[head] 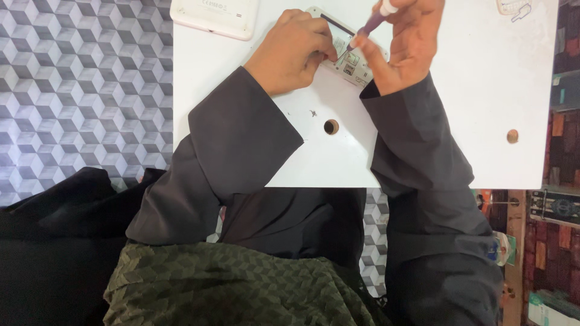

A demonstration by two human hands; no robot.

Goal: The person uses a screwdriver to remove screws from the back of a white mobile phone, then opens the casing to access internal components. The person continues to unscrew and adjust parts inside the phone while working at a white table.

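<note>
1. Where the two hands meet, near the far edge of the white table (483, 90), lies a small opened phone (349, 57), back cover off, its inner compartment with metal contacts and a label exposed; it sits tilted, one end toward the far edge, the other toward the near edge.
2. Left hand (293, 51): fingers curled closed over the left part of the phone, pressing it onto the table; how much of the device the fingers wrap cannot be told, since they hide it.
3. Right hand (408, 45): fingers closed around a thin screwdriver (371, 24) with a purple shaft and a white cap, held at a slant, its tip touching the exposed inside of the phone.
4. Both forearms wear wide dark grey sleeves (241, 139) that cross the near edge of the table.
5. Between the sleeves, a round hole (331, 127) pierces the tabletop, with a small dark speck just to its left; a second round hole (512, 136) lies toward the right edge.
6. At the far left corner rests a flat white device (214, 15) with rounded corners, well apart from the phone.
7. At the far right corner a small white object (513, 6) is partly cut off by the frame; its kind cannot be told.
8. Left of the table, the floor (78, 90) shows a grey cube pattern.
</note>
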